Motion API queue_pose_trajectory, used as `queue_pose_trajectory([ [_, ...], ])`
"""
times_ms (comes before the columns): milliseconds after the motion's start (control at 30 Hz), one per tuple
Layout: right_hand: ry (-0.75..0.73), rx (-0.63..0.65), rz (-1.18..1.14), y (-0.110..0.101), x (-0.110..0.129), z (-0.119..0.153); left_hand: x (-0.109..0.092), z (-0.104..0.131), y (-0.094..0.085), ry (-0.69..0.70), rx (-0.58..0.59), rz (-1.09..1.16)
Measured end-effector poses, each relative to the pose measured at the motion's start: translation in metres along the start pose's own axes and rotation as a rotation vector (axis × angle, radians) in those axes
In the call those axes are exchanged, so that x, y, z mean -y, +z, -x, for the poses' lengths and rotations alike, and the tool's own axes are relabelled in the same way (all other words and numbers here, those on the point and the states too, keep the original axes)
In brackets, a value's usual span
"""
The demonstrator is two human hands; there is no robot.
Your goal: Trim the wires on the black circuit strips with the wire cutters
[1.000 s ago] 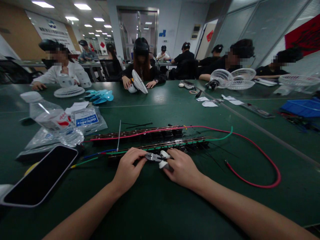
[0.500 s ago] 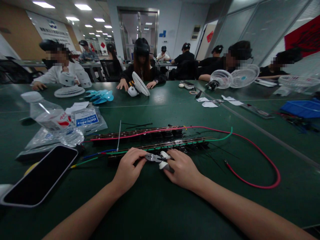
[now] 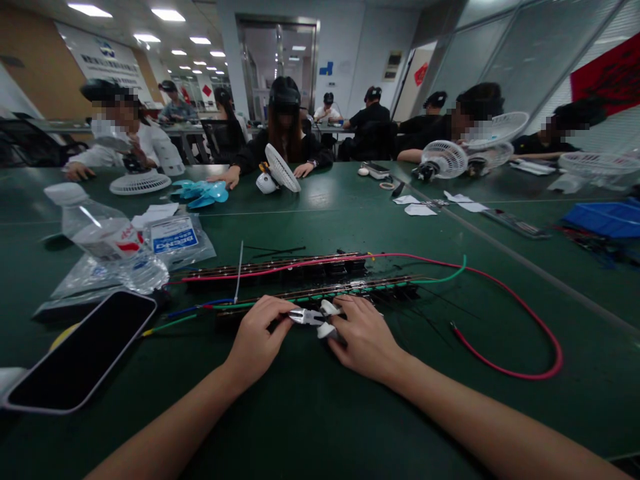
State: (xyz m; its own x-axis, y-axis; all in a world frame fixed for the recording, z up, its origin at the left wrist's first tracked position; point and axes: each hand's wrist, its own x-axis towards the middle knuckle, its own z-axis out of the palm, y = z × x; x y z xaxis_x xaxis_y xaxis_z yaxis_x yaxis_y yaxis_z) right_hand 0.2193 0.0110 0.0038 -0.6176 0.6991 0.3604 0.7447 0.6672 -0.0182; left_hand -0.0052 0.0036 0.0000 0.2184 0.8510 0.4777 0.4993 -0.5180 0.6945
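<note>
My right hand point(image 3: 363, 333) is closed around the pale handles of a pair of pliers point(image 3: 306, 316), whose metal jaws point left. At the jaw tips, the thumb and fingers of my left hand point(image 3: 260, 337) are pinched together. Whatever lies between them is too small or hidden to name. Just behind both hands runs a dark slotted strip point(image 3: 407, 291) carrying a green wire point(image 3: 440, 279) and bare copper-coloured strands. A second strip with a red cable point(image 3: 260, 270) lies farther back. A pale cable tie point(image 3: 239, 273) stands up near the left end of the front strip.
A phone point(image 3: 85, 353) and a water bottle point(image 3: 100, 230) are at the left, beside plastic bags point(image 3: 193, 240). The red cable's loose end point(image 3: 500, 363) curls at the right. Across the table, people sit among fan parts point(image 3: 283, 170) and blue fan blades point(image 3: 203, 193).
The pliers have turned slightly in my right hand, while both hands stay nearly in place. Across the table, a person's hand has moved to the blue blades, and a fan guard at right has been lifted.
</note>
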Motion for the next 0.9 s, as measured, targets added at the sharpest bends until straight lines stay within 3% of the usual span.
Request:
queue_pose_trajectory([
  [367, -0.028, -0.016, 0.003, 0.0098, -0.0062, -0.002, 0.0026, 0.0006, 0.0006, 0.003, -0.001, 0.0],
  [900, -0.027, 0.02, -0.052, 0.0047, -0.005, 0.0001, 0.0028, 0.0003, 0.0004, 0.021, -0.007, -0.007],
])
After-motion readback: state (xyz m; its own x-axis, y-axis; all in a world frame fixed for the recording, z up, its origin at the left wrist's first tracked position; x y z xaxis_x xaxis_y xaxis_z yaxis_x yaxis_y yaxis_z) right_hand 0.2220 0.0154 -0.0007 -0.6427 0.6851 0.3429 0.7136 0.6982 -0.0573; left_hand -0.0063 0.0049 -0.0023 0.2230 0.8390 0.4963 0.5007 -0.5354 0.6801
